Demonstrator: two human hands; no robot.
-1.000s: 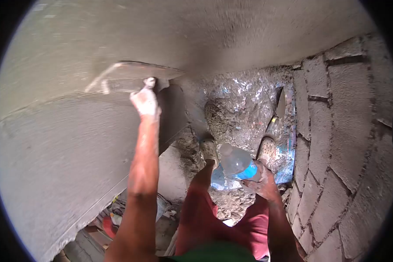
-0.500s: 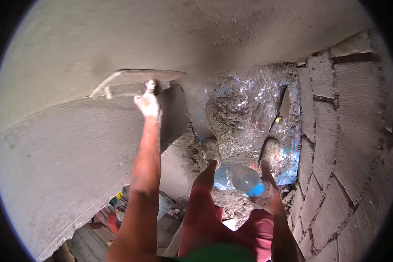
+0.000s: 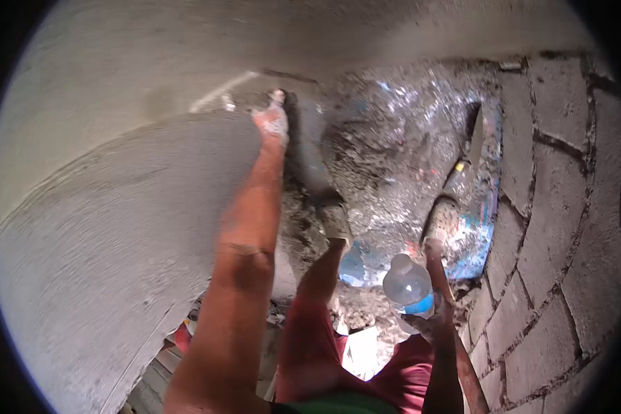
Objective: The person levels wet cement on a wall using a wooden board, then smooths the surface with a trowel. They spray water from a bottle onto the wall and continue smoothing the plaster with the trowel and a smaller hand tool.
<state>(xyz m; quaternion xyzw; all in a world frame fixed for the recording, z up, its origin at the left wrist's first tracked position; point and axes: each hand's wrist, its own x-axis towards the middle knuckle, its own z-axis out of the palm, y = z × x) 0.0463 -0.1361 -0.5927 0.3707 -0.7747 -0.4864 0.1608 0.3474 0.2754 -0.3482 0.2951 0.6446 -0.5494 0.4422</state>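
Note:
My left hand, smeared with pale plaster, is closed round the handle of a long flat trowel. The trowel lies against the grey plastered wall, its outline blurred. Low at the right, my right hand grips a clear plastic bottle with a blue label, round its lower part. The bottle is tilted, its rounded end pointing away from me.
Wet grey mortar covers a blue sheet on the floor, where my feet stand in light clogs. A pointed trowel lies at the sheet's right side. A block wall rises on the right.
My left hand and the flat trowel have moved right and upward in the view. My right hand and the bottle have shifted slightly right, and the bottle stands more upright in the picture.

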